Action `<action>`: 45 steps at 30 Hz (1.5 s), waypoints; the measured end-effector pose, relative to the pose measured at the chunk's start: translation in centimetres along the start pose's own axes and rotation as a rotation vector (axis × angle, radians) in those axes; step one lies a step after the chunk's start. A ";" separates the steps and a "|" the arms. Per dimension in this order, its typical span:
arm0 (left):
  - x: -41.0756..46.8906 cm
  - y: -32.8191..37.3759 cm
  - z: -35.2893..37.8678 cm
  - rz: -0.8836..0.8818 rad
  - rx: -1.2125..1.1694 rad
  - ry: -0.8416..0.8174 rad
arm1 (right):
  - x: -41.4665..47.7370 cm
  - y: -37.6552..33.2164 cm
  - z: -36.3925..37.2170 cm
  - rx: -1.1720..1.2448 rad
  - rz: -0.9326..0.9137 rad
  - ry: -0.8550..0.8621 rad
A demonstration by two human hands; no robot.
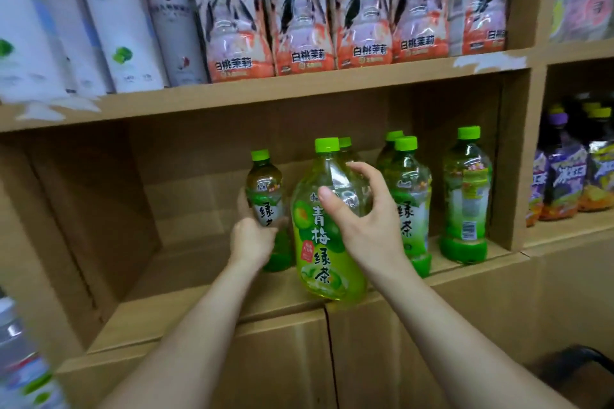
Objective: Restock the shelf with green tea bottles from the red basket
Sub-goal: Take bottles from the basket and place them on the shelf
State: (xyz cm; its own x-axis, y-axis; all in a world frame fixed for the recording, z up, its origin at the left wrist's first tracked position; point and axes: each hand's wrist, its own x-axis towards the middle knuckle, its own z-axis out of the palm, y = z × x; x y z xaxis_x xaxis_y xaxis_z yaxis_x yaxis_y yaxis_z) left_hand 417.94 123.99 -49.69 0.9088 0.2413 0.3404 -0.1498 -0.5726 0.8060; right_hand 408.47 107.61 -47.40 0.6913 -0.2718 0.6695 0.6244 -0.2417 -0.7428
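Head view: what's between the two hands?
In the head view, the large green tea bottle: the left hand grips a smaller bottle beside it, the right hand is open at its shoulder.

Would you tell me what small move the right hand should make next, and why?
Probably ease the large bottle back a little with the right hand, which is open at its shoulder: its base sits at the front edge of the shelf.
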 end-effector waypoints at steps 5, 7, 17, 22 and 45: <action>-3.3 -0.4 -3.9 0.165 -0.445 0.071 | -0.9 2.4 4.0 0.076 0.068 -0.116; -5.5 -0.9 -4.7 0.251 -0.463 -0.162 | -1.4 2.8 5.3 0.119 0.049 -0.154; -6.6 -3.8 -7.8 0.296 -0.192 0.003 | -2.3 2.5 9.6 0.146 0.112 -0.496; -5.8 -5.2 -8.9 0.230 -0.042 0.226 | -2.9 1.5 7.2 -0.117 0.006 -0.515; -10.8 8.8 5.8 0.405 -0.025 -0.212 | 1.8 1.8 -15.3 -0.517 -0.024 0.099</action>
State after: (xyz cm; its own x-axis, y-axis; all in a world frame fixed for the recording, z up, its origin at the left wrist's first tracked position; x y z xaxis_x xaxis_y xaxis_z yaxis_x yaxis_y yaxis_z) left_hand 409.01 111.82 -49.09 0.8342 -0.1655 0.5261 -0.5168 -0.5677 0.6409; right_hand 405.28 92.42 -47.61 0.6259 -0.3412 0.7014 0.3616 -0.6698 -0.6485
